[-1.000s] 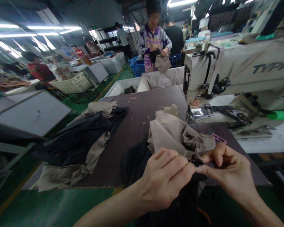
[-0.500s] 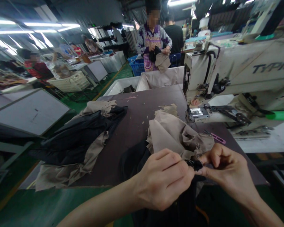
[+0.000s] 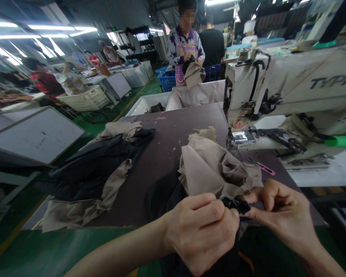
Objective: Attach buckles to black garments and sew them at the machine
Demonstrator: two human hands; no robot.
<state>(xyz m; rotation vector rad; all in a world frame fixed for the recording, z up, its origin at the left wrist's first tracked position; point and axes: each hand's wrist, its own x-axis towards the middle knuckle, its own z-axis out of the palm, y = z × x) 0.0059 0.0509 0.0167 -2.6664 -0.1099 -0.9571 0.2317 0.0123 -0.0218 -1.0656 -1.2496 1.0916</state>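
A dark garment [image 3: 164,196] with beige lining cloth [image 3: 203,165] hangs over the near edge of the brown table, partly hidden behind my hands. My left hand [image 3: 204,231] is closed, its fingers curled round the garment's black edge. Thumb and forefinger of my right hand [image 3: 279,211] pinch the same black edge [image 3: 238,204] a little to the right. Creases and frayed threads show where the beige cloth meets the black. Just beyond my right hand lies a pink-handled thread snipper [image 3: 265,168].
An industrial sewing machine [image 3: 300,88] stands at the right. Another dark garment with beige cloth [image 3: 98,165] lies on the brown table [image 3: 161,154] at left. White bins [image 3: 145,102] stand behind it, where a co-worker [image 3: 187,50] handles beige and black cloth.
My hands have dropped slightly, and the right has shifted a little right, both still gripping the black edge. The co-worker's cloth has moved slightly left.
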